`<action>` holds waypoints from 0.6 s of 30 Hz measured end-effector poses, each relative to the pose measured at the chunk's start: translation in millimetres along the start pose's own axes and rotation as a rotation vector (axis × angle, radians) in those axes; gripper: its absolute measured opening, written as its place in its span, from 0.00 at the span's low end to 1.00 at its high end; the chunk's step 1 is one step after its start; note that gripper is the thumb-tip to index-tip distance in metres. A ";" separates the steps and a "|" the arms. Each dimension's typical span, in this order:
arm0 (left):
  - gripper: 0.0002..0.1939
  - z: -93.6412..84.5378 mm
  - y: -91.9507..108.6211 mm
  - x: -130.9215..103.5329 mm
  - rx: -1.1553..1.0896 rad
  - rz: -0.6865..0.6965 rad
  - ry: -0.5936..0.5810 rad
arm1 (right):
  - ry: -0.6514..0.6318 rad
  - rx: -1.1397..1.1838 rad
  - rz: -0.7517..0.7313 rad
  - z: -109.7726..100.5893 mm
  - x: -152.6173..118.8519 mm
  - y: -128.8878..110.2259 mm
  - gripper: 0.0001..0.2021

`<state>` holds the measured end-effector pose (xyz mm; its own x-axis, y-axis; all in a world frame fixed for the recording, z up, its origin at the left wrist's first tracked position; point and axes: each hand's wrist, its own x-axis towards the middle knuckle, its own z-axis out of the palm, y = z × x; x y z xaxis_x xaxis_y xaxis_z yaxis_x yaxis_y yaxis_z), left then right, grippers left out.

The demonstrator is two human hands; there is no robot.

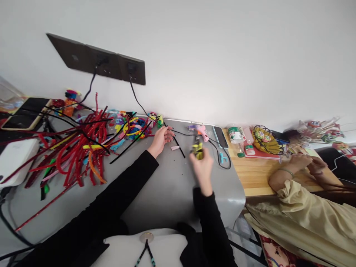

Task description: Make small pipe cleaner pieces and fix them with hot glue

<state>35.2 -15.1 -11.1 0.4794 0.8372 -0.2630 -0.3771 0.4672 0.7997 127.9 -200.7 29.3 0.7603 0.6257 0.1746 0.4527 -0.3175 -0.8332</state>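
Near the gray tabletop's (167, 200) rear edge, the left hand (160, 141) is reaching open-fingered. The right hand (203, 167) is gripping a tool (197, 149); swinging could snag the cord (182, 133).

stems (89, 137) on desk (167, 193), left; glue gun (200, 130) right, phone (220, 137) beyond it; wall (208, 59) behind.

- Hand tool (197, 148), yellow and black, blurred by motion, so its exact kind and whether it is open or closed cannot be told; gripped in the right hand (202, 163), its dark upper end pointing away from the wearer, toward the wall.
- Black pipe cleaner (179, 147), thin and nearly straight; it slants over the grey desk (167, 193), its near end toward the tool side, its middle beside the left fingers (168, 138); whether they touch it is unclear.
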 end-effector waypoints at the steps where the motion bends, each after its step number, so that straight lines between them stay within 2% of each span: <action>1: 0.14 -0.4 0.2 -0.1 -0.002 0.002 -0.004 | 0.054 -0.005 0.024 -5.1 8.5 1.3 0.12; 2: 0.14 -0.4 0.5 0.0 -0.005 0.005 -0.006 | 0.079 -0.006 0.036 -7.9 10.7 0.6 0.12; 4: 0.13 -0.2 1.0 0.8 -0.013 0.011 -0.006 | 0.031 0.007 0.017 -4.9 -6.6 -6.5 0.13; 5: 0.13 -0.1 1.1 1.2 -0.016 0.013 -0.004 | -0.076 0.031 -0.026 -0.2 -22.3 -11.6 0.14; 6: 0.13 -0.2 1.2 1.4 -0.019 0.014 0.000 | -0.251 0.078 -0.121 4.8 -38.0 -16.4 0.17; 7: 0.12 -0.5 1.1 1.3 -0.021 0.015 0.005 | -0.373 0.114 -0.205 8.8 -49.7 -20.1 0.21; 8: 0.12 -1.0 1.1 0.9 -0.021 0.015 0.011 | -0.421 0.135 -0.243 10.4 -54.4 -22.1 0.23; 9: 0.12 -1.5 1.1 0.3 -0.019 0.015 0.016 | -0.403 0.149 -0.225 9.1 -50.8 -22.2 0.22; 10: 0.12 -1.9 1.1 -0.4 -0.017 0.015 0.019 | -0.324 0.142 -0.165 4.9 -39.8 -20.7 0.20; 13: 0.13 -1.6 2.0 -2.0 -0.013 0.020 0.014 | 0.104 0.048 0.051 -13.8 4.7 -14.0 0.12; 14: 0.13 -0.9 2.4 -2.1 -0.014 0.022 0.010 | 0.165 0.034 0.072 -17.0 10.4 -14.1 0.11; 15: 0.12 -0.2 2.7 -2.0 -0.015 0.023 0.008 | 0.178 0.032 0.072 -16.8 7.6 -16.2 0.10; 16: 0.12 0.5 3.0 -1.8 -0.016 0.021 0.007 | 0.119 0.047 0.036 -13.1 -3.4 -20.0 0.10; 18: 0.12 1.0 3.1 -1.7 -0.016 0.014 0.005 | -0.184 0.103 -0.111 0.9 -38.5 -28.8 0.14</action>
<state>34.0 -15.3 -7.6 0.4702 0.8450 -0.2547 -0.3960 0.4599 0.7948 85.1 -215.0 46.1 0.6060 0.7754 0.1775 0.4719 -0.1708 -0.8650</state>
